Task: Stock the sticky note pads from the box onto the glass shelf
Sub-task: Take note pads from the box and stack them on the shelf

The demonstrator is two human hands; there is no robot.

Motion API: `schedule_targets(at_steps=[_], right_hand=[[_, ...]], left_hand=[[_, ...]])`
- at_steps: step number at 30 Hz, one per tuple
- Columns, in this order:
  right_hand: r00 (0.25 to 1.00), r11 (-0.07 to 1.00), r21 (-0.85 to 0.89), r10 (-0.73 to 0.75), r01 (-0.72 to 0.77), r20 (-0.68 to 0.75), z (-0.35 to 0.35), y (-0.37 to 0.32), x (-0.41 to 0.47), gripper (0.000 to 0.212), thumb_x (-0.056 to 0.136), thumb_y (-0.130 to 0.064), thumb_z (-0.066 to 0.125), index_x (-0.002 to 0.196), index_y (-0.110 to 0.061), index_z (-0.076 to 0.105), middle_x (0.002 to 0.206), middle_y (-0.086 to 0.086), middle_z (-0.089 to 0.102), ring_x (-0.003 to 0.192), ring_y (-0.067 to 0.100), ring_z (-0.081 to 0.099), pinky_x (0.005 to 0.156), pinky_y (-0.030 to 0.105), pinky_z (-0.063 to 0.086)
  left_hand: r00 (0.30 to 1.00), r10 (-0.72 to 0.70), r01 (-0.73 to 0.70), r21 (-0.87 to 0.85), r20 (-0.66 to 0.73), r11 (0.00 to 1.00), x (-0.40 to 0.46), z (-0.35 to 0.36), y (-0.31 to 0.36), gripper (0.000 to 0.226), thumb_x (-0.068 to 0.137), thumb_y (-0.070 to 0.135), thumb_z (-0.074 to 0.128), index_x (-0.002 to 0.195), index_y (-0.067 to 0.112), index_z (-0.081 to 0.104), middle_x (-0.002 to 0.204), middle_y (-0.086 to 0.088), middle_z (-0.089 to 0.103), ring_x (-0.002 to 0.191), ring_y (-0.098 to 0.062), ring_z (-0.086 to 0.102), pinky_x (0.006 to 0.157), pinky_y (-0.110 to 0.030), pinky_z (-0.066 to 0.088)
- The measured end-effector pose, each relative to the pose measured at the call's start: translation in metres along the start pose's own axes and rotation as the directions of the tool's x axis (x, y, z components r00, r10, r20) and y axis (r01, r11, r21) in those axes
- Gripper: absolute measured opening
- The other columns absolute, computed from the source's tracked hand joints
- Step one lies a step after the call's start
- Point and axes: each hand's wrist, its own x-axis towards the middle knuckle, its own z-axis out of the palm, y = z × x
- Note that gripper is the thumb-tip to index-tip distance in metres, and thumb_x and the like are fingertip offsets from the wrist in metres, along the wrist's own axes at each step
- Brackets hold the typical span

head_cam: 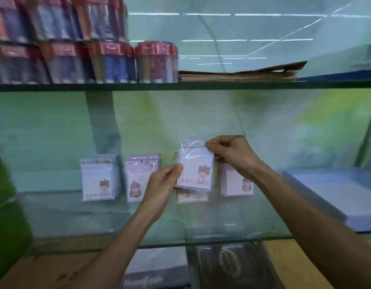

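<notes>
- The left hand (162,181) pinches the lower left edge of a plastic-wrapped sticky note pad (196,168), thumb in front, fingers behind.
- The right hand (230,155) pinches the pad's top right corner at its clear header flap.
- The pad is held upright in the air above the glass shelf (138,232), in front of a stack of pads (191,197) standing at the back.
- Three more stacks stand in the same row: a left stack (99,178), a second stack (138,178) beside it, and a right stack (236,181) partly behind the right wrist.
- The supply box is not in view.
- This looks like the placing step, with several pads already stocked.
- The next move likely calls for lowering the pad squarely onto the stack behind it, then letting go with both hands without tipping the neighbours.
</notes>
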Motion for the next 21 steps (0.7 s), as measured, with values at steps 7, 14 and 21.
schedule_targets(at_steps=[7,14,21], right_hand=[[0.991,0.998,-0.038,-0.051,0.056,0.128,0.077,-0.011,0.013,0.014,0.085,-0.007,0.07,0.096,0.002,0.07,0.079,0.012,0.069,0.063,0.019,0.059,0.055,0.026,0.055],[0.945,0.854,-0.41,-0.255,0.32,0.206,0.169,-0.021,0.027,0.011,0.085,-0.02,0.07,0.091,-0.011,0.074,0.083,0.001,0.073,0.066,0.009,0.062,0.064,0.018,0.047],[0.934,0.715,-0.602,-0.248,0.355,0.257,0.228,-0.014,0.035,0.011,0.087,-0.031,0.064,0.094,-0.023,0.069,0.096,0.0,0.071,0.095,0.022,0.059,0.083,0.038,0.053]], left_hand=[[0.985,0.109,-0.086,0.164,-0.135,0.983,-0.006,-0.079,0.01,0.012,0.094,0.022,0.061,0.089,0.019,0.071,0.085,0.001,0.074,0.079,-0.013,0.065,0.08,-0.038,0.055],[0.949,0.192,-0.106,0.323,-0.251,0.941,-0.009,-0.165,0.016,0.007,0.089,0.009,0.065,0.09,0.016,0.068,0.085,-0.004,0.073,0.073,-0.006,0.063,0.068,-0.02,0.05],[0.932,0.138,0.042,0.479,-0.334,0.877,-0.007,-0.217,0.015,0.008,0.088,0.02,0.068,0.094,0.015,0.066,0.093,-0.002,0.071,0.086,-0.019,0.068,0.074,-0.034,0.058]])
